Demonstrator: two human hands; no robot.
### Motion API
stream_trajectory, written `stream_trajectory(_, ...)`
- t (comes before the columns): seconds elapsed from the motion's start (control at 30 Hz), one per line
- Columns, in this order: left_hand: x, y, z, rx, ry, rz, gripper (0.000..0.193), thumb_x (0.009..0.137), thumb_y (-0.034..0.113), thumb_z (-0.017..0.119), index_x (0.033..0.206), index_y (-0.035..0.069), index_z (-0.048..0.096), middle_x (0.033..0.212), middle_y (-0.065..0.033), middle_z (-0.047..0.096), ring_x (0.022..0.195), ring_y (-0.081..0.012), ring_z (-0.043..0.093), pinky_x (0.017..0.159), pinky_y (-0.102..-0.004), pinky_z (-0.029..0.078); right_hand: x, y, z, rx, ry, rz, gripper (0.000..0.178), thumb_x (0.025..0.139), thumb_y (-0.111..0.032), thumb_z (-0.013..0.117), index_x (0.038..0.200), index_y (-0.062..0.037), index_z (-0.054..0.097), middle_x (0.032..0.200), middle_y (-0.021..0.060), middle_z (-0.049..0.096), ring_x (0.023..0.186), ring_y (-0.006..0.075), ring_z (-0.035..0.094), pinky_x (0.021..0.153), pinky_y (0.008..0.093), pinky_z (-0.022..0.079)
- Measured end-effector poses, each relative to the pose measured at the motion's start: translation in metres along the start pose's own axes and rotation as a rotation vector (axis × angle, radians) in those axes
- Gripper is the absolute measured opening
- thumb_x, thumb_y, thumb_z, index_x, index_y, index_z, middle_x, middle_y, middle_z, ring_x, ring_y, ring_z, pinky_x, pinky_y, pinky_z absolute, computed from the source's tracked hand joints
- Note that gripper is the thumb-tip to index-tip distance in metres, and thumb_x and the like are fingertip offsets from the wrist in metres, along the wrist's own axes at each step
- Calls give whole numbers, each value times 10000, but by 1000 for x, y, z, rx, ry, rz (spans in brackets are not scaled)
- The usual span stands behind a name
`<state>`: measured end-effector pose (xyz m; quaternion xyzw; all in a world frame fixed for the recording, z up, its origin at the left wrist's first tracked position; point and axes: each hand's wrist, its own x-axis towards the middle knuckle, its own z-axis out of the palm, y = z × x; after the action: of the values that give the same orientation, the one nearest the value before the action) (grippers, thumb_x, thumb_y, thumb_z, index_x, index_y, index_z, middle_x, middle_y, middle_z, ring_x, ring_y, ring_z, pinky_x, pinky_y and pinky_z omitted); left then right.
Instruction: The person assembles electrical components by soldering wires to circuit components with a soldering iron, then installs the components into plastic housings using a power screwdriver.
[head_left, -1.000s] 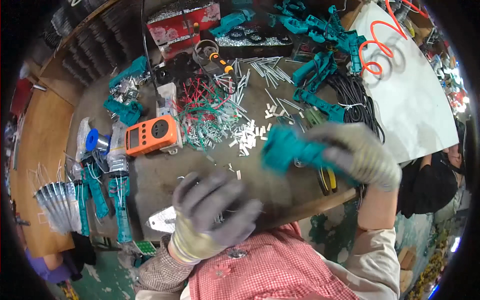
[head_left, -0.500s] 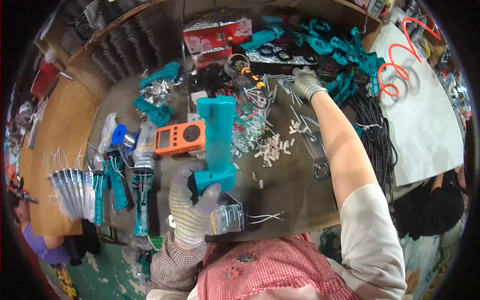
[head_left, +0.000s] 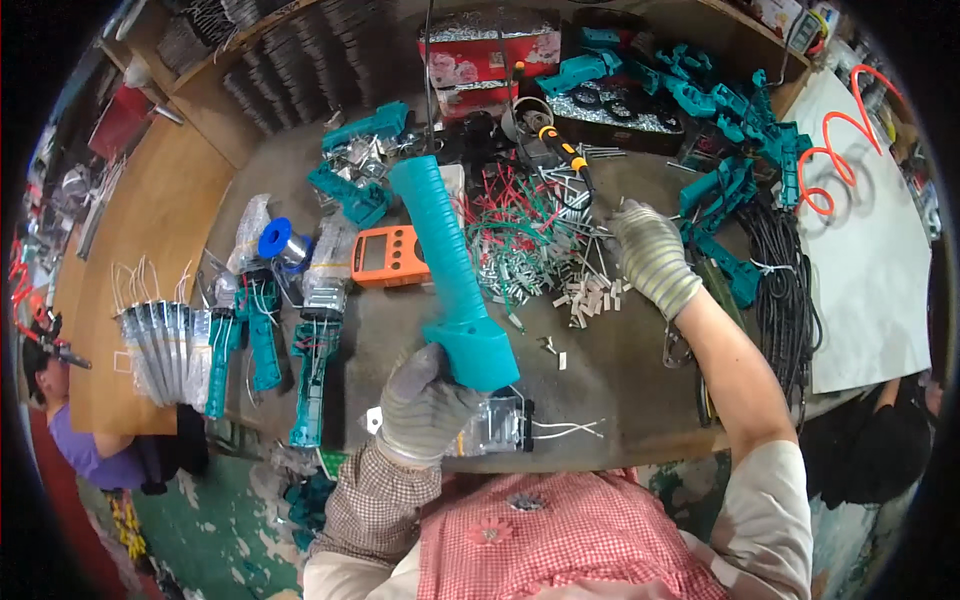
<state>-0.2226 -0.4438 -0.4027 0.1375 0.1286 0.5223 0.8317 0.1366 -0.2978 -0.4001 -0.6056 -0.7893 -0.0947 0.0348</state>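
My gloved left hand (head_left: 425, 410) is closed round the lower end of a teal plastic handle housing (head_left: 445, 250). The housing is raised over the bench, its ribbed grip leaning up and left. My right hand (head_left: 655, 255), in a striped glove, has its fingers curled together beside some long screws (head_left: 598, 250); what is between the fingertips is too small to make out. To its left lie small white sleeves (head_left: 590, 300) and a heap of red and green wires (head_left: 515, 225). Below the housing is a plastic-wrapped heating element (head_left: 500, 425) with white leads, partly hidden by my left hand.
An orange meter (head_left: 390, 255), a solder spool (head_left: 285, 243) and wired teal handles (head_left: 308, 380) occupy the left side. A yellow-black screwdriver (head_left: 562, 147) stands in a round holder. Black cables (head_left: 780, 290) and teal shells (head_left: 720, 190) lie right. A person sits at far left.
My right hand has drawn back from the rear of the bench toward me, to beside the screws. The housing in my left hand has turned and now leans left. The view has shifted left.
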Motion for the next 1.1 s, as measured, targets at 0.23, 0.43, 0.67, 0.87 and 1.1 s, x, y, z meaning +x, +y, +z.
stream_trajectory(0.23,-12,-8,2,-165,5,-8,549,1025,367,733,1466,75,584,1426,-114,643,1293,-358,624,1133,-602,487,-23,-2,-27,91,154,-4,236,818,-172,813,1054,-171,835,1131,45,722,1079,302,657,925,464,566)
stream_trajectory(0.43,-2,-2,-9,-343,-172,-298,627,993,388,759,1500,80,557,1354,-93,653,1244,-313,601,1084,-557,497,-48,-3,-40,390,391,-107,187,790,-104,842,974,-105,808,933,85,726,965,348,663,873,482,541)
stream_trajectory(0.67,1,-17,49,622,96,252,639,968,225,802,1524,47,542,1455,-167,630,1207,-241,699,1023,-375,593,-84,-48,-94,714,402,-261,243,770,-108,846,1011,-121,818,909,66,696,897,323,676,746,442,541)
stream_trajectory(0.87,1,-20,66,1495,68,510,767,872,56,829,1573,77,518,1212,-110,764,1062,-199,760,894,-336,607,-86,-70,-127,412,422,-498,212,770,-163,819,982,-180,813,930,14,687,869,255,671,693,425,542)
stream_trajectory(1.1,2,-21,69,1597,-59,656,913,865,65,833,1677,94,416,1186,-160,766,956,-281,793,841,-360,613,-91,-81,-131,229,456,-555,252,759,-235,778,1006,-186,779,983,-13,675,879,215,662,675,407,533)
